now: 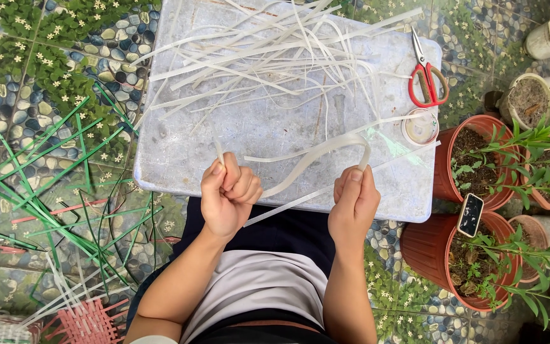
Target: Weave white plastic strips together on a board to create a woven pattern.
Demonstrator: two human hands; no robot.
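Note:
My left hand (227, 196) and my right hand (353, 202) each pinch one end of a long white plastic strip (316, 156) that bows upward in a loop between them, above the near edge of a worn grey board (224, 127). A second white strip (300, 200) runs slantwise under my hands. Many more loose white strips (262, 51) lie piled across the far half of the board.
Red-handled scissors (426, 76) and a roll of clear tape (420, 127) lie at the board's right edge. Terracotta pots with plants (479, 165) stand to the right, one holding a phone (470, 215). Green strips (52, 185) and a pink woven piece (87, 322) lie left on the pebble-patterned floor.

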